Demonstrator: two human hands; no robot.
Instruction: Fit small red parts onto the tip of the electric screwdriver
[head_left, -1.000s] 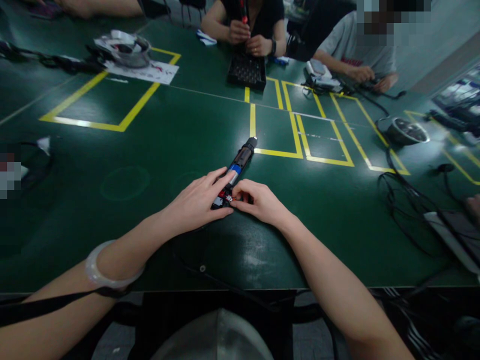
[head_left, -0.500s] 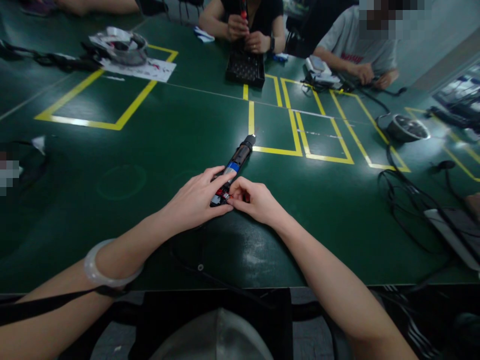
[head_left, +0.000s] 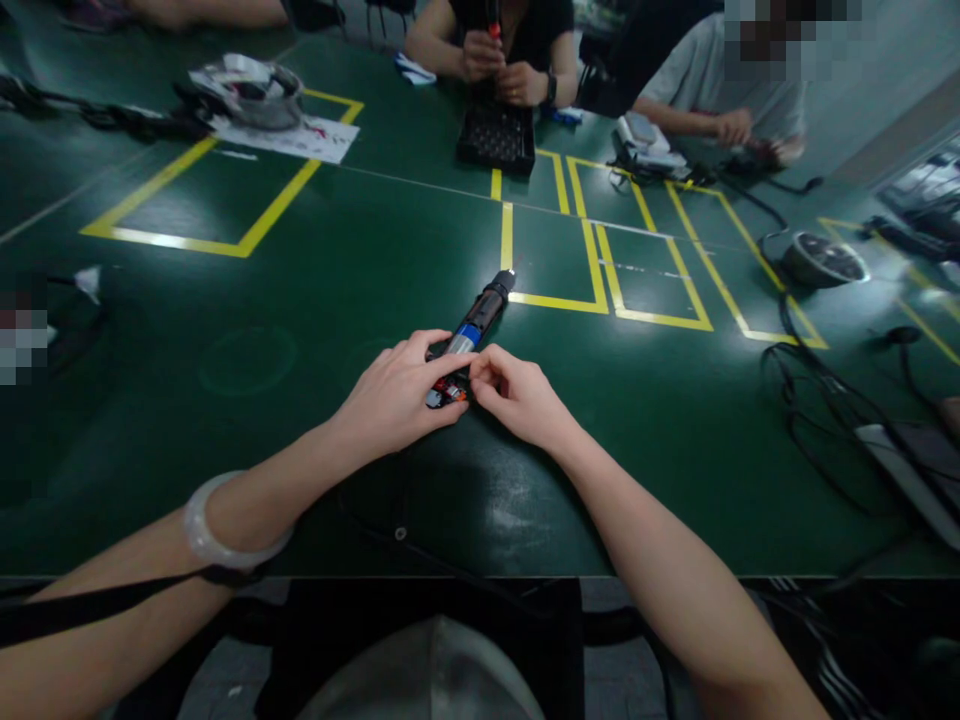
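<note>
A black tubular device point(head_left: 491, 296) lies slanted on the green table, its inside exposed around a blue and silver cylinder point(head_left: 466, 338). Red wires and small parts point(head_left: 450, 388) show at its near end. My left hand point(head_left: 405, 390) grips this near end, with index finger across the top and thumb along the near side. My right hand point(head_left: 514, 392) is at the device's right side, thumb and fingers pinched together beside my left fingertip. Whatever sits in that pinch is hidden.
Yellow tape outlines point(head_left: 555, 300) mark the green table point(head_left: 285, 460). Across from me, a person's hands point(head_left: 504, 68) work over a black tray point(head_left: 495, 140). A bowl of parts point(head_left: 266, 95) stands far left, another bowl point(head_left: 825, 260) far right. Black cables point(head_left: 806, 400) lie at right.
My right hand has shifted slightly up along the device, off the wires at its near end, toward my left index fingertip. My left hand keeps its place on the device.
</note>
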